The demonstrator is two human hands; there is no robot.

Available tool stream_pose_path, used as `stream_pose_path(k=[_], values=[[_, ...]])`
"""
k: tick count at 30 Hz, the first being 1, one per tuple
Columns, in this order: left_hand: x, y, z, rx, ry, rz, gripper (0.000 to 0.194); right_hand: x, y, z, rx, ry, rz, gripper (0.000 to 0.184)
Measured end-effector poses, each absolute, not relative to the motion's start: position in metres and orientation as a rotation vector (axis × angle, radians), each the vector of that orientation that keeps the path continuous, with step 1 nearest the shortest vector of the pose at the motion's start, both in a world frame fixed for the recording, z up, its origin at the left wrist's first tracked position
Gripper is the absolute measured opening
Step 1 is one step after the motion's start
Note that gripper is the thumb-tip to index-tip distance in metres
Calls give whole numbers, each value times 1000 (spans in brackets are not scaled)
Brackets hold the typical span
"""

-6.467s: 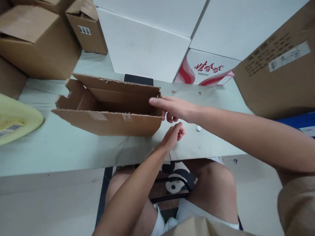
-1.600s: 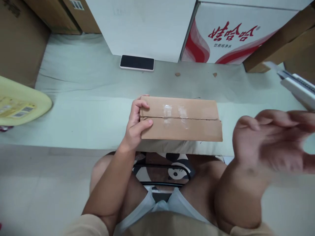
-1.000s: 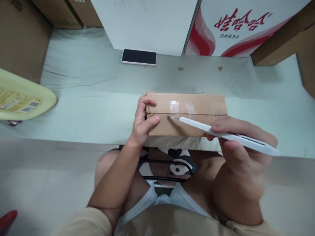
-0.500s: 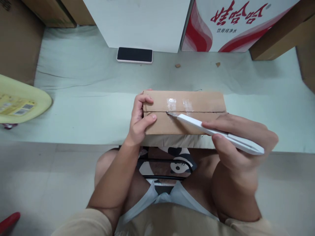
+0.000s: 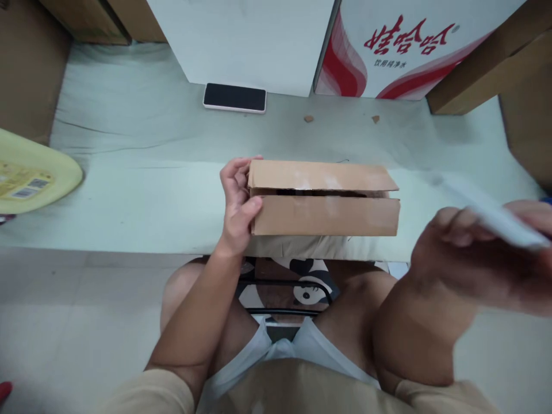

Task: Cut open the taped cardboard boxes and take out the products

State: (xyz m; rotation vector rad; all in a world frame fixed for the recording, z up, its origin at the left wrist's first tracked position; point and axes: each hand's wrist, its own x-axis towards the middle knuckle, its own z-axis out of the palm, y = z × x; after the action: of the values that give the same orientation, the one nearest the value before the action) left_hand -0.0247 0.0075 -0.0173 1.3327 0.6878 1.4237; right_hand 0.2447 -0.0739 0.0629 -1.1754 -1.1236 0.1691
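A flat brown cardboard box (image 5: 323, 198) lies at the near edge of the pale green table (image 5: 142, 172). Its two top flaps stand slightly apart along the middle seam, with a dark gap between them. My left hand (image 5: 236, 201) grips the box's left end, thumb on the near flap. My right hand (image 5: 478, 256) is off to the right of the box, blurred by motion, closed around a white utility knife (image 5: 491, 215) that points away from the box.
A black phone (image 5: 234, 98) lies at the back of the table before a white box (image 5: 250, 40). A red-and-white printed carton (image 5: 388, 52) stands beside it. Brown cartons (image 5: 513, 75) flank right and left. A yellow object (image 5: 30, 178) sits at the left edge.
The knife tip was on the taped seam; now my right hand has swung away to the right with the knife, and the flaps have parted along the seam.
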Motion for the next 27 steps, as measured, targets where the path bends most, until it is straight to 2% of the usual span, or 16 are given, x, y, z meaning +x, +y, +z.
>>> stream_pose_path(k=[3,8,11,13,17,20,23,27], values=[[-24,9,-19,1262,691,1481,49,257,-53,43,-1197,-967,1,20],[-26,16,-21,1378,845,1511,46,283,-35,-16,-1835,-1222,247,38],[-26,20,-19,1389,894,1563,46,289,-35,-31,-1985,-1292,367,42],[-25,21,-16,1377,896,1597,48,285,-36,-25,-1889,-1256,326,36],[-28,20,-9,1433,885,1607,50,264,-38,7,-1376,-1263,298,23],[-31,18,-5,1513,861,1463,66,254,-41,23,-1094,-1455,352,32],[-34,15,0,1575,816,1289,81,251,-49,25,-1032,-1671,385,48],[-32,9,10,1615,776,1299,81,247,-58,21,-1150,-1714,446,67]])
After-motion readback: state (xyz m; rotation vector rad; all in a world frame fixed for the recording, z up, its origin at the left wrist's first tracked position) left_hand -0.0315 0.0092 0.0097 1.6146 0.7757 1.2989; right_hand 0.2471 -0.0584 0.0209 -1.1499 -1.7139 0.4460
